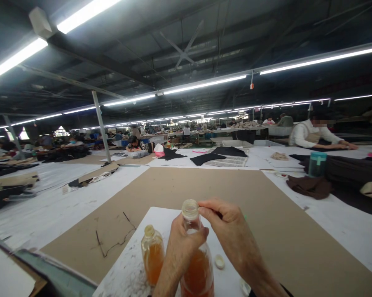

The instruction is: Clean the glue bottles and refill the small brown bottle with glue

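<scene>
I view the large bottle (200,272) right of the white board's (165,218) far-left corner: mouth up, long axis near-vertical. Left grip (186,240) clasps the neck; right grip (230,222) meets the rim, whether closed I cannot tell.

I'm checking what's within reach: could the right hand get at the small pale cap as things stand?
Probably yes: the small pale cap lies uncovered on the white sheet, between the large bottle and the right forearm. The right hand, at the bottle's mouth, would likely just need to come down.
</scene>
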A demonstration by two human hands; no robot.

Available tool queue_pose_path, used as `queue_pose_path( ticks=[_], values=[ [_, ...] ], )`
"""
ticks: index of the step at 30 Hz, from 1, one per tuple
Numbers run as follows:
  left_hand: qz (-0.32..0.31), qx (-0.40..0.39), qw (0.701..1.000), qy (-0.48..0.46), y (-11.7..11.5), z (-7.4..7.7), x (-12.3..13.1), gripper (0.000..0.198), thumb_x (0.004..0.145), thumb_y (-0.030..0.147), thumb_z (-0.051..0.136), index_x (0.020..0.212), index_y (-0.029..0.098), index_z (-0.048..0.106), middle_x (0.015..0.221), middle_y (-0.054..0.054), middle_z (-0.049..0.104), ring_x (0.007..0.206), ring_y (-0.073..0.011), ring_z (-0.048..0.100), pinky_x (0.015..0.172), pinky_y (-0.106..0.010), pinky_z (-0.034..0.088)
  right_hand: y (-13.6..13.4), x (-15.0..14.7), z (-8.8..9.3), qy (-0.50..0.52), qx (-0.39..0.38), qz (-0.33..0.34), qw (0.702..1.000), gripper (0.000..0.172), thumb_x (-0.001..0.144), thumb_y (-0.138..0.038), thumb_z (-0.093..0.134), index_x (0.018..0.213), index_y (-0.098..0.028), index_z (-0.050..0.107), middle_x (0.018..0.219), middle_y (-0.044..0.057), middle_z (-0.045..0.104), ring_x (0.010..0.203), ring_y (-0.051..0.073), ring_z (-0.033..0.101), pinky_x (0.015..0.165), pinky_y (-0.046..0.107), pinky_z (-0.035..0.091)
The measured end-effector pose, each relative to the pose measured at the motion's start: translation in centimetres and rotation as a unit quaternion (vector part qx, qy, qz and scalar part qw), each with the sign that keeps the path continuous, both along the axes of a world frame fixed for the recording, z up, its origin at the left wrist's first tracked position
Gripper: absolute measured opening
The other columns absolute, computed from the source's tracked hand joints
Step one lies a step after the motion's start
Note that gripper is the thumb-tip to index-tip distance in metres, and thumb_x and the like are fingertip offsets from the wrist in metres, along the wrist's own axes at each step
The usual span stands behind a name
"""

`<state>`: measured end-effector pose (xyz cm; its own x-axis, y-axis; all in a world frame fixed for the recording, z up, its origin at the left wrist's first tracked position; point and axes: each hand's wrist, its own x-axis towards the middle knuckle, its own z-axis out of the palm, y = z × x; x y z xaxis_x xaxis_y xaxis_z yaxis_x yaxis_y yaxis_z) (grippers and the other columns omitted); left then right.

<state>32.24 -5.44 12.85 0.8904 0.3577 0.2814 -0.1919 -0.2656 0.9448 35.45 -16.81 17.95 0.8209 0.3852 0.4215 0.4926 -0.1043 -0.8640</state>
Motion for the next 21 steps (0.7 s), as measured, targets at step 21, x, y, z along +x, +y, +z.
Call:
queue_pose_path(
  ticks=[21],
  values=[
    [-0.016,-0.010,1.000,-0.009,0.6,0.2,-0.2,0.011,0.063,0.023,0.060,0.066,0.015,0.053,0.063,0.000,0.052,0.063,-0.0153,0.048,0.060,-0.026,0.038,-0.2,2.2,-1.8,0.121,0.163,0.193,0.960,0.016,0.077,-0.029,0.059,0.067,-0.016,0.059,0.044,-0.007,0.043,0.041,0.007,0.034,0.043,0.021,0.027]
  ],
)
